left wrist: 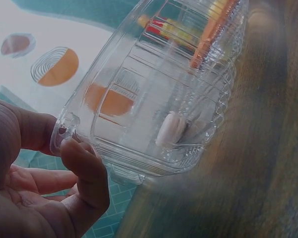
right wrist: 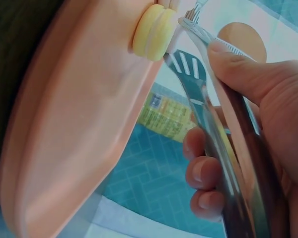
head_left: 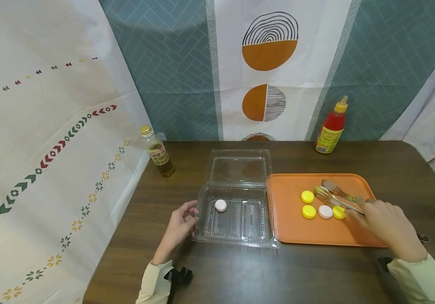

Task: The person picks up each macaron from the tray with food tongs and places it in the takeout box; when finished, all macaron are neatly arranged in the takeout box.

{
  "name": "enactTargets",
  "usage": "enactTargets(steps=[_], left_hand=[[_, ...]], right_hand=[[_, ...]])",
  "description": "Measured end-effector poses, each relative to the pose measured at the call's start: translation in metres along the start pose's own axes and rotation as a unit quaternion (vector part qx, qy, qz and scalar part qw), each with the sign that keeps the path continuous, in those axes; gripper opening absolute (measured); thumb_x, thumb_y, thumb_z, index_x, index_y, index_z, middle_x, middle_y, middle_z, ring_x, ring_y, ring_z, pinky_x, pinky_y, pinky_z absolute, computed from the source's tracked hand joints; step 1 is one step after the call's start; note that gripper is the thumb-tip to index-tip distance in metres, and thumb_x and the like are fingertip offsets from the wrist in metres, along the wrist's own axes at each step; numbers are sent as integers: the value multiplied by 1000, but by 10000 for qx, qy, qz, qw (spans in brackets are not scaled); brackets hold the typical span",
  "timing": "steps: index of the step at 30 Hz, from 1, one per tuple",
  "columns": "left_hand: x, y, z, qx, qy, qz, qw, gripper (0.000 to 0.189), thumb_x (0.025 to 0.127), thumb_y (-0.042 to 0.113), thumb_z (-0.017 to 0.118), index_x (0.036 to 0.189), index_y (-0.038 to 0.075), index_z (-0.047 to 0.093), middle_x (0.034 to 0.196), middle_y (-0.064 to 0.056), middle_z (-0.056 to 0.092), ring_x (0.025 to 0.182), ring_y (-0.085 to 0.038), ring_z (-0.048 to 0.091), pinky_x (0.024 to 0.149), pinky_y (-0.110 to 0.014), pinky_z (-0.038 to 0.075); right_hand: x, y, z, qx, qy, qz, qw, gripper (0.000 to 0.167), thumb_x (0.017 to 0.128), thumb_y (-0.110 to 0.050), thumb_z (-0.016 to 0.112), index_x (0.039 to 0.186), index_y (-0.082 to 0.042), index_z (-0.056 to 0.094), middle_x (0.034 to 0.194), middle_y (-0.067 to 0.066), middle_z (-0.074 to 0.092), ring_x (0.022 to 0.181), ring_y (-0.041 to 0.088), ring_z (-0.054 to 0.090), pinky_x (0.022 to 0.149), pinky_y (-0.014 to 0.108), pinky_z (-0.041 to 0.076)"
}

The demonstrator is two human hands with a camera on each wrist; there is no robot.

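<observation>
My left hand [head_left: 179,221] is at the left side of an opened clear plastic container [head_left: 250,217], pinching its rim between thumb and finger in the left wrist view. One pale pink macaron [head_left: 220,205] sits inside, toward the left. Over the orange tray [head_left: 289,230], my right hand [head_left: 386,223] grips metal tongs [head_left: 330,186] with their arms spread apart. Their tips hover around the macarons, a slotted head on one arm and a forked head on the other. Several yellow macarons [head_left: 309,212] and a pale pink macaron [head_left: 325,212] lie on the tray; the tongs partly cover others.
An oil bottle [head_left: 160,154] with a yellow cap stands at the back left of the dark wooden table [head_left: 240,274]. Behind the tray stands a red sauce bottle [head_left: 331,128]. The container's lid [head_left: 240,166] lies folded back, and its right edge meets the tray.
</observation>
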State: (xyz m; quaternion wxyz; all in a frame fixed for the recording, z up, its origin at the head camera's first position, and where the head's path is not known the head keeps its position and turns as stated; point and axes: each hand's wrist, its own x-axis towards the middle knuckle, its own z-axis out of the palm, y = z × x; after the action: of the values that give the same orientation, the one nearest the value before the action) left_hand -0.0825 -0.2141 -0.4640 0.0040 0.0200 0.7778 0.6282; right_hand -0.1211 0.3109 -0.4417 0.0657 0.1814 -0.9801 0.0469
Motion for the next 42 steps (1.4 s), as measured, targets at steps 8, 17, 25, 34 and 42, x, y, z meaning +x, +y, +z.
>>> enactTargets(steps=[8, 17, 25, 34, 42], left_hand=[[0, -1, 0, 57, 15, 26, 10000, 49, 86, -18, 54, 135, -16, 50, 100, -20, 59, 53, -13, 49, 45, -27, 44], [0, -2, 0, 93, 47, 57, 9999, 48, 86, -18, 53, 134, -17, 50, 99, -21, 59, 53, -13, 50, 45, -27, 44], [-1, -3, 1, 101, 47, 68, 9999, 48, 85, -19, 53, 133, -17, 50, 99, -20, 60, 51, -13, 49, 45, -25, 44], [-1, -3, 1, 16, 54, -5, 10000, 49, 86, -19, 54, 135, -17, 49, 99, -19, 59, 51, -12, 49, 45, -24, 43], [-1, -1, -1, 117, 33, 66, 9999, 50, 86, -18, 55, 136, -16, 48, 101, -20, 60, 52, -14, 49, 45, -25, 44]], right_hand=[[3, -2, 0, -127, 715, -352, 9967, 32, 80, -23, 84, 93, -2, 64, 56, -3, 29, 44, 15, 30, 37, 31, 25], [15, -12, -6, 48, 1136, -613, 9916, 40, 85, -26, 80, 114, -2, 67, 58, -5, 37, 43, 15, 36, 37, 33, 29], [23, -27, -6, 102, 1191, -815, 9895, 56, 97, -60, 54, 106, -4, 62, 61, -5, 34, 46, 14, 32, 40, 30, 27], [32, -48, -9, 91, 1460, -1172, 9823, 84, 97, -72, 13, 102, -2, 60, 59, -5, 31, 44, 11, 28, 40, 26, 23], [43, -66, -13, -252, 1748, -1607, 9711, 82, 102, -66, 12, 102, 2, 57, 60, -2, 31, 42, 12, 25, 38, 25, 21]])
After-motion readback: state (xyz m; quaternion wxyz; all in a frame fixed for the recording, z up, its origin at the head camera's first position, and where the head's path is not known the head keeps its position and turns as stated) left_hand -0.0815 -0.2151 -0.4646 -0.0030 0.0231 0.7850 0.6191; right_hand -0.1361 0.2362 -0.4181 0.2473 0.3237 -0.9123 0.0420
